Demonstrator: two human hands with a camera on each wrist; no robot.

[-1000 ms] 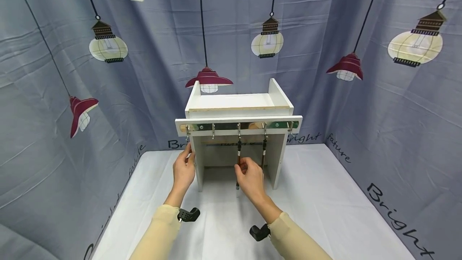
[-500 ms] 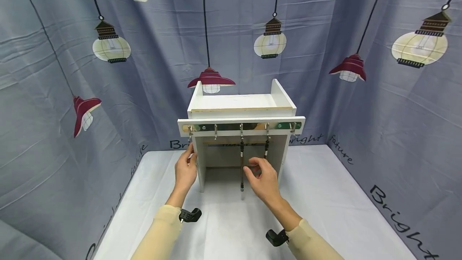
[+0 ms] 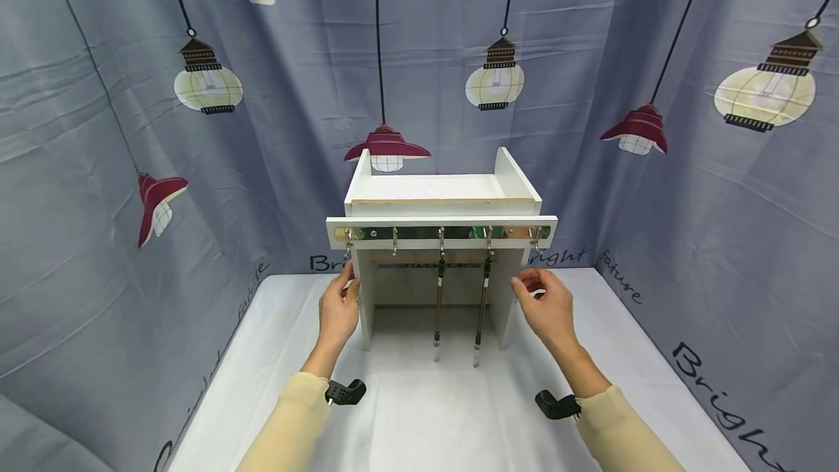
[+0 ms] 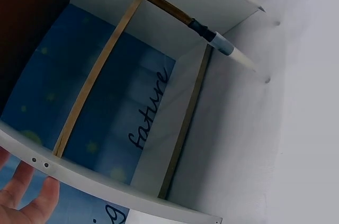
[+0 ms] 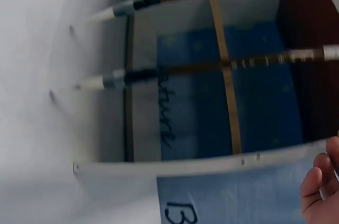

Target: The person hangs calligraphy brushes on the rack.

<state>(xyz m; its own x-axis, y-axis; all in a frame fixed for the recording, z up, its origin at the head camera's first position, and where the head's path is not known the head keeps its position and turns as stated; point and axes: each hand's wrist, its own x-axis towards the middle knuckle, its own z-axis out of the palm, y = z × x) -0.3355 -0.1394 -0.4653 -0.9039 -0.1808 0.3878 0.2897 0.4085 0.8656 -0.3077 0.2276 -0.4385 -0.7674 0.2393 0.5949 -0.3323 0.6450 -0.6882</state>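
A small white rack (image 3: 439,188) stands on the table, with a rail of metal hooks (image 3: 419,233) across its front. Two brown brushes hang tip down from the middle hooks, one on the left (image 3: 438,304) and one on the right (image 3: 482,308). My left hand (image 3: 341,293) rests flat against the rack's left side panel, its fingertips (image 4: 26,192) on the outer face. My right hand (image 3: 534,290) hovers beside the right side panel with fingers loosely curled and holds nothing. Both wrist views show the pale brush tips (image 4: 225,46) (image 5: 116,79) inside the rack.
A white cloth (image 3: 419,414) covers the table. Blue curtains printed with lamps (image 3: 721,202) close it in on the back, left and right. Black camera mounts sit on my left wrist (image 3: 344,390) and right wrist (image 3: 557,405).
My right hand has left the hanging brushes and moved right, to beside the rack's right panel. Both brushes now hang free. My left hand has stayed on the left panel.
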